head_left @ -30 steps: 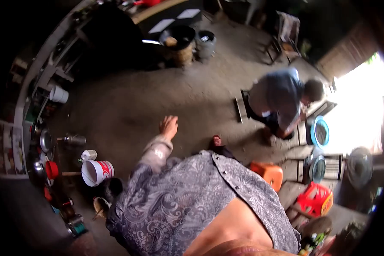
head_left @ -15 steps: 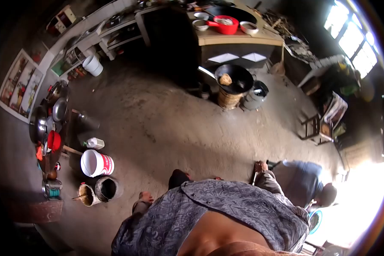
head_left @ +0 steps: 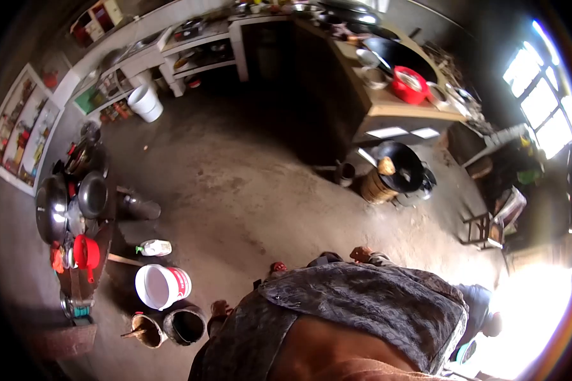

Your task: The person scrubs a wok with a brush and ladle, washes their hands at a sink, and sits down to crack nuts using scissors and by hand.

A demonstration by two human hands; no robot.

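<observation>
My left hand [head_left: 220, 310] hangs low beside my patterned grey jacket [head_left: 356, 289]. Its fingers look partly apart, and nothing shows in them. Nearest to it stands a dark-mouthed bucket [head_left: 185, 326], with a second worn container [head_left: 147, 331] holding a stick beside that. A white bucket with a red label [head_left: 165, 287] is just behind these two. In front of the jacket is my right hand [head_left: 362, 254], small and blurred over the bare floor. Its fingers seem curled, but whether they hold anything is unclear.
A black wok [head_left: 398, 166] rests on a round stove [head_left: 379, 189] ahead right. Beyond it stands a counter [head_left: 388, 112] bearing a red pan [head_left: 410, 85]. Pots and a red ladle-like vessel [head_left: 86, 252] line the left. Another person [head_left: 478, 310] bends at my right, near the bright doorway.
My view has turned left, so the wok and counter sit further right. My right hand has shifted away from the other person. The left hand stays low beside the buckets.
</observation>
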